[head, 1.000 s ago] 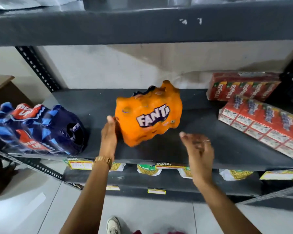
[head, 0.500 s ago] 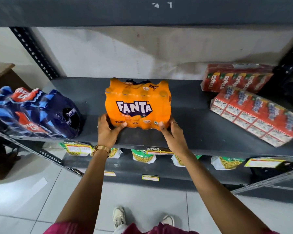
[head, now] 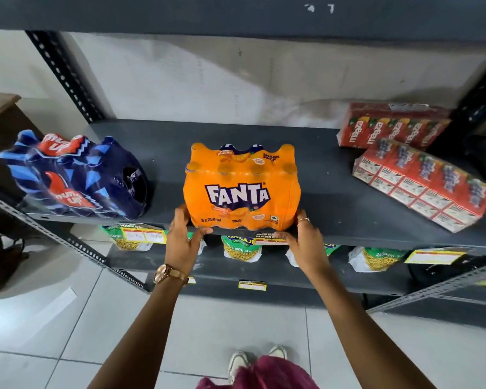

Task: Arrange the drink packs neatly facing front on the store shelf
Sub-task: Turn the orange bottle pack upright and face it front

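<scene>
An orange Fanta pack [head: 242, 189] stands upright at the front edge of the dark grey shelf [head: 334, 192], its logo facing me. My left hand [head: 184, 238] grips its lower left corner, my right hand [head: 303, 242] its lower right corner. A dark blue Thums Up pack [head: 76, 178] lies at the shelf's left end, turned sideways. Two red Maaza carton packs are at the right: one [head: 390, 126] at the back, one [head: 424, 186] lying flat and skewed in front of it.
A lower shelf [head: 292, 273] holds several snack bags [head: 242, 247] with yellow price tags [head: 429, 256]. A slotted upright [head: 65, 77] bounds the shelf at the left. The upper shelf [head: 236, 12] hangs overhead. White tiled floor and my shoes [head: 257, 360] are below.
The Fanta pack went from tilted and turned to upright with its logo forward, then came to the shelf's front edge. Both hands closed onto its lower corners.
</scene>
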`<state>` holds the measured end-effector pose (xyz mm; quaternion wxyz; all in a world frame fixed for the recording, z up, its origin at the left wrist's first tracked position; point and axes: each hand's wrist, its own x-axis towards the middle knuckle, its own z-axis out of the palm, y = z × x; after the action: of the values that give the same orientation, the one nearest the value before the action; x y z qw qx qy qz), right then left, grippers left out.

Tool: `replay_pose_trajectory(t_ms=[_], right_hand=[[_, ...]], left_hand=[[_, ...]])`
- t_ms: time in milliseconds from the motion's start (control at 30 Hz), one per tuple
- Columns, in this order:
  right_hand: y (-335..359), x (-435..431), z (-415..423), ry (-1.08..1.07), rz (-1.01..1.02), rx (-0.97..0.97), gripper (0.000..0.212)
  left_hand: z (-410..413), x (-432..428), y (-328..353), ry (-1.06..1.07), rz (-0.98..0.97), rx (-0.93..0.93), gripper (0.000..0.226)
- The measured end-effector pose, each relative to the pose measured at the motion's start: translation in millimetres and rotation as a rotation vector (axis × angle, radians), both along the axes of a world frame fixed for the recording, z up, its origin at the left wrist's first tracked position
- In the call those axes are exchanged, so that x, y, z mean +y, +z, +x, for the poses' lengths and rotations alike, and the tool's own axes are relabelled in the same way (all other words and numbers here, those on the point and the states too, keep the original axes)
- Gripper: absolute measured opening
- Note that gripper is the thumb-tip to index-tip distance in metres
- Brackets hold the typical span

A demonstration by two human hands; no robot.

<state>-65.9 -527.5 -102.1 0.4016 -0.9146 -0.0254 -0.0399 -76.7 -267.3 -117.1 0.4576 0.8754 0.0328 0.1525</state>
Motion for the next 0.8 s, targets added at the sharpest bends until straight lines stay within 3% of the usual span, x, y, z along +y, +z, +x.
replay_pose_trajectory(t_ms=[167, 433, 533, 567, 633, 700, 767, 800], right_hand=[[-8.8, 3.6, 0.6, -0.011, 0.056, -0.074, 0.052], [-4.9, -3.3, 3.7, 0.049, 0.091, 0.009, 0.060], [14.7, -19.4, -0.9, 0.139, 0.520, 0.189, 0.082], [22.1, -27.2, -3.4, 0.117, 0.681, 0.182, 0.079], [36.2, -54.3, -10.3, -0.045, 0.862, -0.018, 0.050], [49.7, -93.2, -15.4, -0.312, 0.861, -0.322, 0.025], [60.8, -139.5, -15.9, -0.595, 0.720, -0.541, 0.023], [62.5, -162.3, -15.0, -0.723, 0.620, -0.586, 0.033]], left_hand=[[5.4, 0.7, -8.6, 0.067, -0.019, 0.019, 0.058], [5.3, -12.2, -1.7, 0.135, -0.072, 0.039, 0.057], [-7.5, -32.5, 23.3, 0.298, -0.094, -0.070, 0.083], [-17.0, -44.1, 34.8, 0.346, -0.038, -0.180, 0.087], [-38.6, -84.6, 56.7, 0.285, 0.071, -0.434, 0.079], [-51.4, -136.3, 72.1, 0.048, 0.100, -0.573, 0.065], [-46.6, -189.0, 78.3, -0.186, 0.120, -0.555, 0.049], [-38.2, -212.2, 81.6, -0.267, 0.125, -0.508, 0.043]])
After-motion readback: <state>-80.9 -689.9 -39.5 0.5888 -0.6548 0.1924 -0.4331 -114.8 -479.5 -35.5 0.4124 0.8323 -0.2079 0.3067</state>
